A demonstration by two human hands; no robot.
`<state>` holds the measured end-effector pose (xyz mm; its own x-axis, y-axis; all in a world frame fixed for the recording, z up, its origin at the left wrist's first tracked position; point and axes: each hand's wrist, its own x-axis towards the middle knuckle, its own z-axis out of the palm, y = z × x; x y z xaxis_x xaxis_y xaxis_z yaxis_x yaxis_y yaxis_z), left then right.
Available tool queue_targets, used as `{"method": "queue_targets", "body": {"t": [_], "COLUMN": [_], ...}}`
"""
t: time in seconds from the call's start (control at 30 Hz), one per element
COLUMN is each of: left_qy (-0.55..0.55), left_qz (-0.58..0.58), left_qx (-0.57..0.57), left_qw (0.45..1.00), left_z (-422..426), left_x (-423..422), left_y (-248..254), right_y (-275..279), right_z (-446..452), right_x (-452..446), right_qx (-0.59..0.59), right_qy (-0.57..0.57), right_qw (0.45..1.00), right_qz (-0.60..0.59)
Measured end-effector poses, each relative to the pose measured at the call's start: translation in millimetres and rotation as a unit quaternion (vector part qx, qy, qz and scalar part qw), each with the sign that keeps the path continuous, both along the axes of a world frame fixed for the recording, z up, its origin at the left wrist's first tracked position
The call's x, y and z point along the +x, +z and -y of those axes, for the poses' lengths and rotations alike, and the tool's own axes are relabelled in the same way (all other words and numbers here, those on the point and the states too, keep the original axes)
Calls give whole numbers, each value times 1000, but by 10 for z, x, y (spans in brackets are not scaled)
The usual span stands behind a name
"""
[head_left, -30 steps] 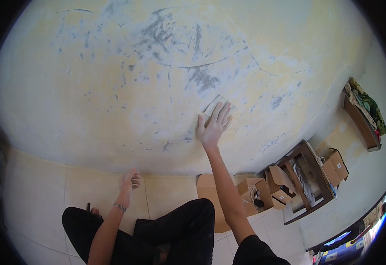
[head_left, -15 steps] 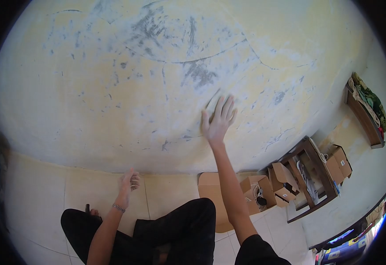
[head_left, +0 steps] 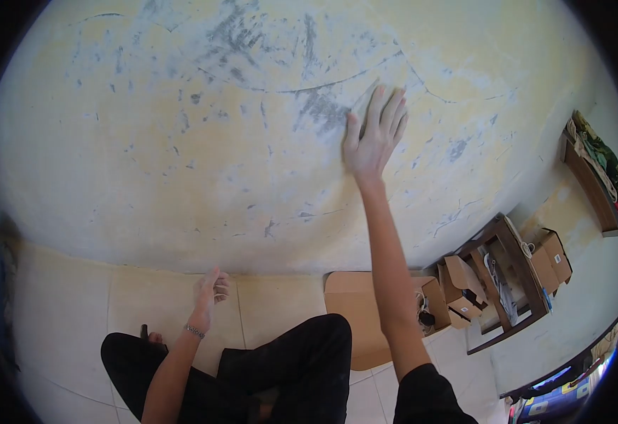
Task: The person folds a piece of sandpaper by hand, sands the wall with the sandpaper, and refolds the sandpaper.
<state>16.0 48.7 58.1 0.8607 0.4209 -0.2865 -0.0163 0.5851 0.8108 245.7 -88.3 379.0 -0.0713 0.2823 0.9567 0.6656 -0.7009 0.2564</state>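
My right hand (head_left: 375, 138) lies flat on the wall (head_left: 203, 169), fingers stretched upward and thumb apart, coated in pale dust. Along its index finger shows the edge of a thin pale sheet (head_left: 362, 104), perhaps sandpaper; the palm hides most of it. Grey scuffed patches and long curved cracks mark the yellowish plaster around it. Lower down, my left hand (head_left: 211, 288) hovers in front of the wall's base with its fingers curled in and nothing visible inside them. A metal bracelet (head_left: 194, 331) circles that wrist.
Brown cardboard (head_left: 355, 321) lies by my right knee. Beyond it stand open boxes (head_left: 458, 286), one holding cables, and a dark wooden frame (head_left: 517, 279). A wooden shelf (head_left: 591, 177) with cloth hangs at right. My crossed legs (head_left: 287, 367) rest on the tiled floor (head_left: 61, 311).
My right hand has slid up and slightly right along the wall, and the thin sheet's edge has moved with it. My left hand keeps nearly the same place and curl.
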Motion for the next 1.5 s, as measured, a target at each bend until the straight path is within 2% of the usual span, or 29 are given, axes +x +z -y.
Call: {"method": "queue_targets", "body": {"t": [0.17,0.23,0.33,0.5,0.6,0.7,0.83,0.87,0.97,1.17,1.27,1.4,1.5], "left_qy": [-9,-4,-8,-14,-7,2,-2,-6,-3,-17,-15,-3,-10], "left_qz": [-4,5,14,0,4,1,10,16,8,1,-10,-2,-7], "left_qx": [11,14,11,9,14,17,9,6,0,-5,-1,-1,1], "left_qw": [1000,1000,1000,1000,1000,1000,1000,1000,1000,1000,1000,1000,1000], "left_z": [18,10,0,4,-12,-4,19,15,5,4,-8,2,-6], "left_x": [-35,-41,-1,9,-3,-9,-38,-26,-17,-27,-18,-23,-1], "left_y": [116,97,36,3,18,50,34,44,34,82,73,46,38], "right_y": [-889,-968,-811,193,237,-225,-1118,-1126,-916,127,-102,-1104,-1425], "right_z": [159,163,132,-119,-143,-49,212,205,201,-40,-4,185,218], "right_x": [91,88,46,-126,-97,-61,-32,-87,-126,-176,-134,-153,-180], "right_qx": [-12,-17,-13,21,24,0,-43,-50,-62,18,12,-33,-37], "right_qy": [-21,-26,-23,31,12,-16,-43,-44,-60,4,-9,-28,-25], "right_qw": [998,998,998,998,999,999,994,992,989,996,997,989,987], "right_qz": [-53,-61,-59,-46,-44,-35,-95,-109,-118,-84,-81,-140,-156]}}
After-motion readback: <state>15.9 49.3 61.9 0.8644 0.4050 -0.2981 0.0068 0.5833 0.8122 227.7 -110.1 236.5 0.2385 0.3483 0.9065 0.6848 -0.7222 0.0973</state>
